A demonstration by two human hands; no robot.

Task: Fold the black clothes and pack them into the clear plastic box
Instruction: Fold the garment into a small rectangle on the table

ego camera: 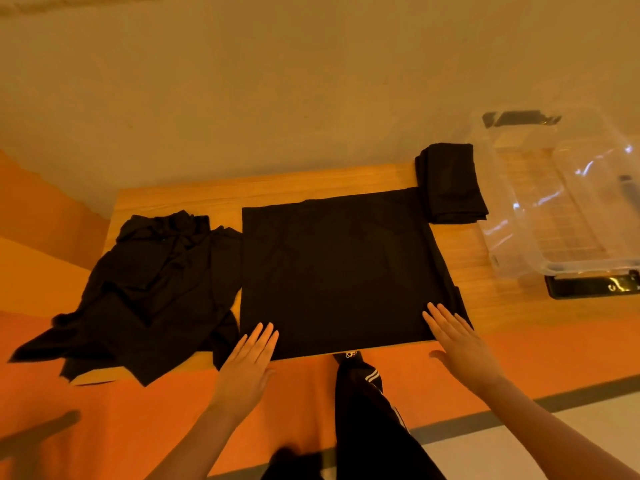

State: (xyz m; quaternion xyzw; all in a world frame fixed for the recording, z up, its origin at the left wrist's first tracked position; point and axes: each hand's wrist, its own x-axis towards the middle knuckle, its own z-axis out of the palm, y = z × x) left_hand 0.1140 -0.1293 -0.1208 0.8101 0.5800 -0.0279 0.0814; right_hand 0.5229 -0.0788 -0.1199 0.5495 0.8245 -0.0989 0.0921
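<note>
Head view: both hands, left (250, 358) and right (457, 341), flat, fingers straight, pressing black garment (339, 271) near edge.

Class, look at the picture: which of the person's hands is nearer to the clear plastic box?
Right. The right hand presses the flat garment's near corner on the clear plastic box's side; the left hand rests at the opposite corner, farther away.

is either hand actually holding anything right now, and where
Nothing is gripped. The left hand and right hand lie flat, fingers straight, on the near edge of the spread black garment.
</note>
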